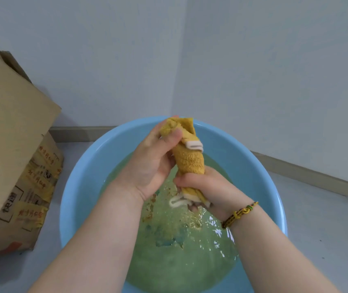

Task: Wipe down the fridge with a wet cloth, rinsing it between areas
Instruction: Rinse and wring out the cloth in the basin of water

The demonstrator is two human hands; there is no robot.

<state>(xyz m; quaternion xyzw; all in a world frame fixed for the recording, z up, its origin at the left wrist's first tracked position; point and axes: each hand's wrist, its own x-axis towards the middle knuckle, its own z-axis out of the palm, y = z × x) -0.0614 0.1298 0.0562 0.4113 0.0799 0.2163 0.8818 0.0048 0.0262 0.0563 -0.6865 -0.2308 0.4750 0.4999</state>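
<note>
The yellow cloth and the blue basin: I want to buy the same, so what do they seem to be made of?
Yellow cloth: apparently absorbent woven fabric, waffle-textured, matte, with a paler edge binding; it twists readily.
Blue basin: probably moulded plastic, with a smooth, evenly coloured, slightly glossy wall.

Left hand (149, 163), right hand (206, 187): closed grip, forearms converging.

Basin (78, 187) on the floor (317, 240) in a wall corner; cardboard box (14, 144) to its left
</note>
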